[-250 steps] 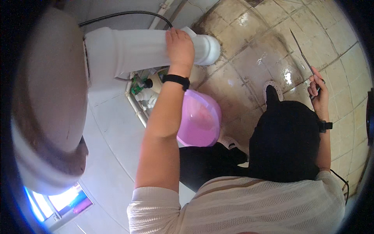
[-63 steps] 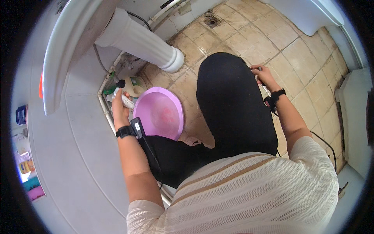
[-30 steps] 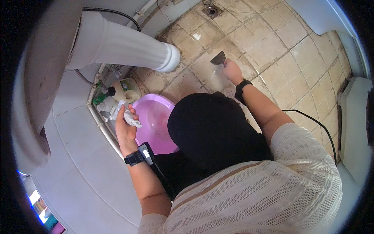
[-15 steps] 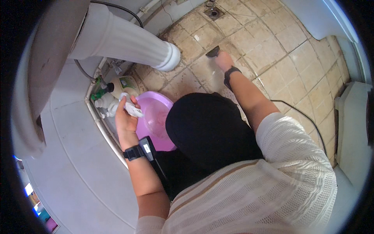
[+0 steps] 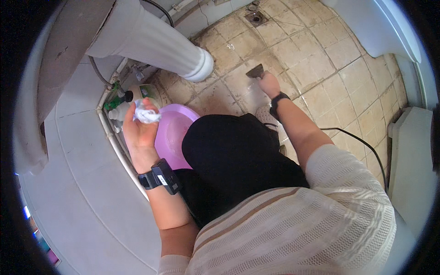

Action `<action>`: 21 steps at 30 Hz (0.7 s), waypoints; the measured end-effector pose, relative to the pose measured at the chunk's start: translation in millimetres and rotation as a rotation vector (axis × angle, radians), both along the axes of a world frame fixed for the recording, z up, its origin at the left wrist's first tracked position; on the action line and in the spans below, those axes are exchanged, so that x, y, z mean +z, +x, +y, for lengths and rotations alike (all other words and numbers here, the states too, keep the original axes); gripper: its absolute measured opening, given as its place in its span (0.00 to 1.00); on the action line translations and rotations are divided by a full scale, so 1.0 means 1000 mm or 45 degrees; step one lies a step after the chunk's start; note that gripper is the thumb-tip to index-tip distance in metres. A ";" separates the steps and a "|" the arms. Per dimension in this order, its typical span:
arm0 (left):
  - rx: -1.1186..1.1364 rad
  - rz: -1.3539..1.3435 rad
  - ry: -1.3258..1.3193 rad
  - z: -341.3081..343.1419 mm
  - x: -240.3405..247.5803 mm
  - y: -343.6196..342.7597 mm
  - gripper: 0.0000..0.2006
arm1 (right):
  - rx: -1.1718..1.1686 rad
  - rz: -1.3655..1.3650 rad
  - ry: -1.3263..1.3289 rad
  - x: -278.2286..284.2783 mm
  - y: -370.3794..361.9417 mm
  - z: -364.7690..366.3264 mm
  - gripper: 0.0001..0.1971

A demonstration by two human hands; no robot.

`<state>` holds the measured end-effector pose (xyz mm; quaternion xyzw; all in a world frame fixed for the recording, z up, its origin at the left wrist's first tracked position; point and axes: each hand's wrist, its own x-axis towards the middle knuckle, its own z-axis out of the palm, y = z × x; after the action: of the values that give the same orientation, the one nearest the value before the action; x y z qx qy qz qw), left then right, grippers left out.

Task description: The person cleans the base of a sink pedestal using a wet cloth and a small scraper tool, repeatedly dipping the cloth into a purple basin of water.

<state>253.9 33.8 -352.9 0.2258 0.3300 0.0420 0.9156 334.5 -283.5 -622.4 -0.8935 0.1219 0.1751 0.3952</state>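
My left hand (image 5: 141, 136) is turned palm up beside the pedestal, its fingers curled around a crumpled white cloth (image 5: 146, 113). Just right of that hand is a pink-purple basin (image 5: 175, 130), partly hidden by my dark-clothed knee. Farther out, my right hand (image 5: 269, 85) grips a scraper (image 5: 255, 71) with a flat, dark, wide blade. The blade is close over the beige floor tiles (image 5: 316, 57); whether it touches them I cannot tell. The scraper's handle is hidden in my fist.
A white pedestal (image 5: 165, 46) stands at the upper left. Several bottles (image 5: 120, 111) are crowded by a white pipe (image 5: 114, 142) along the left wall. A floor drain (image 5: 256, 19) lies at the far end, and a black cable (image 5: 362, 143) curves across the right side.
My right hand has drawn the scraper nearer to me, and its blade is turned differently. My left hand has shifted left and tilted palm up, with the cloth bunched in it.
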 end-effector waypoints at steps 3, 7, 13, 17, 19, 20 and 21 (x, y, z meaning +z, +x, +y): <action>0.118 0.010 0.044 -0.028 0.021 0.023 0.13 | -0.005 -0.025 -0.030 0.005 -0.002 0.003 0.14; -0.025 -0.063 0.103 -0.113 0.040 0.071 0.13 | -0.088 -0.040 -0.084 -0.005 0.045 -0.004 0.13; 0.235 0.018 0.569 -0.121 -0.026 0.079 0.11 | 0.052 0.072 0.010 0.009 -0.015 0.012 0.14; 0.138 0.227 0.427 -0.124 -0.063 0.088 0.10 | -0.049 -0.127 -0.084 -0.006 0.033 0.007 0.13; 0.000 0.271 0.578 -0.109 -0.066 0.088 0.12 | -0.045 -0.153 -0.031 -0.007 0.015 0.005 0.12; 0.090 0.181 0.658 -0.095 -0.069 0.091 0.13 | 0.023 -0.052 -0.027 0.004 0.007 0.011 0.13; 0.167 0.117 0.731 -0.086 -0.074 0.089 0.14 | 0.086 0.076 -0.033 0.009 -0.006 0.013 0.13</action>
<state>342.5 -52.1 -427.1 0.4553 0.3597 0.1823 0.7938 328.6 -270.2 -613.6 -0.8965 0.1057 0.2135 0.3735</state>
